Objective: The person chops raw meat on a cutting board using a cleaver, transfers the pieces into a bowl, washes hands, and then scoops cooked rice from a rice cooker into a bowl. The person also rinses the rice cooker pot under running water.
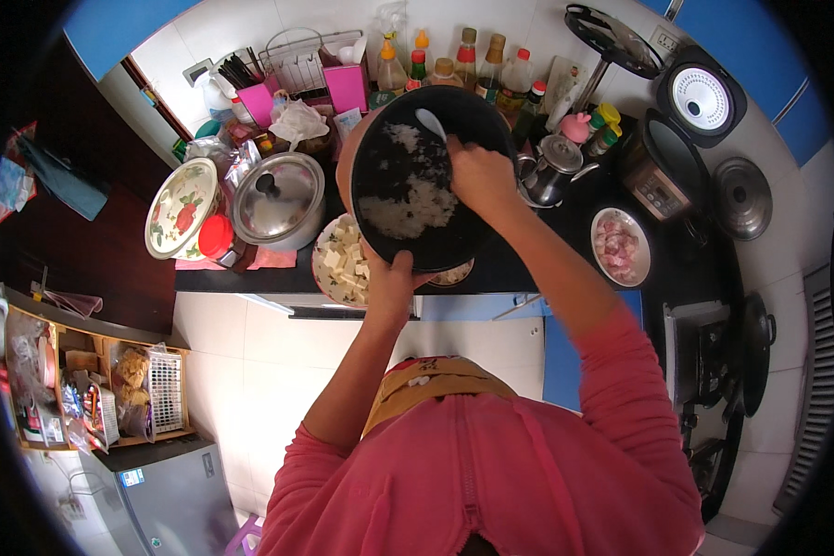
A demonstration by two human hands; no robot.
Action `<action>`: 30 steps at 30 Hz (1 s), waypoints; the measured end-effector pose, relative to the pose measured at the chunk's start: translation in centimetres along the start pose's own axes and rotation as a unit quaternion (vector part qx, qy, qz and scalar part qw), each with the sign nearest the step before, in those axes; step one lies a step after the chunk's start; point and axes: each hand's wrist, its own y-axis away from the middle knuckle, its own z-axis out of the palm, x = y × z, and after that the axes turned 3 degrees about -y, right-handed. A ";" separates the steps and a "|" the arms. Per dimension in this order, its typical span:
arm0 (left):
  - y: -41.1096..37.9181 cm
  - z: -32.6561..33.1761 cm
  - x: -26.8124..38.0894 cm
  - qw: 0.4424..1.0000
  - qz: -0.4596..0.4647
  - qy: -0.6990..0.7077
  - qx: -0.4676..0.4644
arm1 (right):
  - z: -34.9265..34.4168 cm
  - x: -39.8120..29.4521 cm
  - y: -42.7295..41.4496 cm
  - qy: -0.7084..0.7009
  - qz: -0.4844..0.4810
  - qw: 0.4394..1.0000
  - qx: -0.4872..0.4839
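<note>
My left hand (394,278) grips the near rim of a dark inner cooking pot (417,160), tilted so that its inside faces me. White cooked rice (413,208) clings to the pot's bottom and wall. In my right hand (483,174) is a white spoon (429,123), held inside the pot. Behind and below the pot, partly hidden, stand a patterned bowl of white tofu-like cubes (347,260) and a bowl with white food (453,274). The open rice cooker body (664,167) stands at the right.
A lidded steel pot (278,201), floral enamel basin (184,208) and red-lidded jar (217,238) stand left on the dark counter. Sauce bottles (465,59) line the wall. A steel kettle (552,170) and a bowl of raw meat (620,247) are to the right.
</note>
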 end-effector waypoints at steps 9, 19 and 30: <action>-0.4 -1.6 0.5 0.999 -0.038 -0.018 -0.011 | -1.6 -1.4 1.6 -0.039 -0.095 0.993 -0.057; -0.4 -1.9 0.9 0.999 -0.023 -0.021 -0.028 | -1.5 -1.3 3.7 -0.031 -0.066 0.989 -0.130; -0.4 -1.6 0.9 0.999 -0.022 -0.034 -0.026 | -1.1 -2.4 4.2 0.000 -0.096 0.992 -0.079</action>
